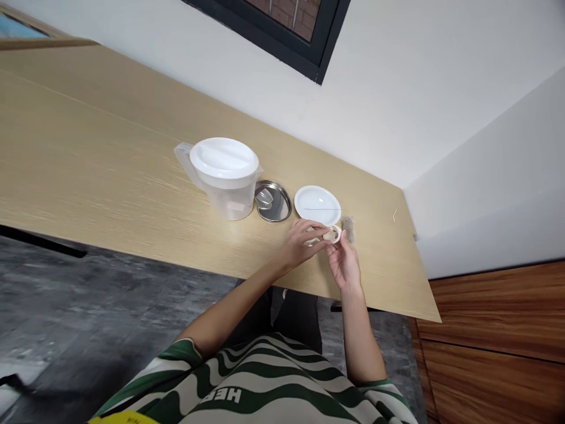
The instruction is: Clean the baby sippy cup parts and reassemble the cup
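Note:
My right hand (345, 263) grips a small white round cup or ring (334, 234) by its rim, with the opening facing me. The fingers of my left hand (303, 242) reach to its left edge, thumb and fingertips closed around something small and pale that I cannot make out. Just beyond my hands lies a white plate (315, 197) with a thin wire-like stick across it. A greyish, bristly strip (348, 228) rests on the table behind my right fingers. Something whitish shows partly under my left hand.
A clear pitcher (227, 197) with a white lid stands to the left. Beside it, a round metal tray (282, 213) bears clear plastic pieces (264, 198). A small bent white piece (395, 215) lies at the right on the wooden table (110, 176). A wall runs behind.

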The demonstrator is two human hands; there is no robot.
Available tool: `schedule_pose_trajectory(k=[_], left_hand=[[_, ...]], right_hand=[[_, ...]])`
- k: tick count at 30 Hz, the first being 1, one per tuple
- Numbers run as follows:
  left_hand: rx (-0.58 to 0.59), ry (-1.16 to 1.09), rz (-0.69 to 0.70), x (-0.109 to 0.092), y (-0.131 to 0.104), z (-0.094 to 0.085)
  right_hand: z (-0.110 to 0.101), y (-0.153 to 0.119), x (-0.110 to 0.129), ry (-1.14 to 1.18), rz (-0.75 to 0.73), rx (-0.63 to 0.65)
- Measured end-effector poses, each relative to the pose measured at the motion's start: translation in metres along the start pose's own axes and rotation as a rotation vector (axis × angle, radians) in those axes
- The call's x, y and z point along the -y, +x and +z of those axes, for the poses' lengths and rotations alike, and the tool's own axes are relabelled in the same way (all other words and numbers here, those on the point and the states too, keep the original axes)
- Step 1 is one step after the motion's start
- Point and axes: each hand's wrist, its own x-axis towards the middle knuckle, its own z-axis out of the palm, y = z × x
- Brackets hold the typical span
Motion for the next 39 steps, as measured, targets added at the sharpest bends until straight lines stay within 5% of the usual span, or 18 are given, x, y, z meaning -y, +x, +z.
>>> schedule_pose_trajectory(k=[10,15,20,25,39], left_hand=[[-0.015,-0.193,-0.177,-0.029,0.001,0.000],[-0.020,-0.448,-0.476,-0.036,0.005,-0.004],[0.174,-0.648,-0.675,-0.036,0.010,-0.014],[0.377,-0.569,-0.645,-0.037,0.019,-0.027],[0.311,-0.362,-0.603,-0.028,0.011,-0.030]], right_hand=[[-0.015,-0.015,-0.003,0.009,-0.005,0.144],[-0.020,-0.023,-0.011,0.031,0.000,0.183],[-0.026,-0.028,-0.021,0.038,0.022,0.188],[-0.034,-0.030,-0.025,0.035,0.030,0.192],[-0.029,-0.030,-0.033,-0.013,0.029,0.155]])
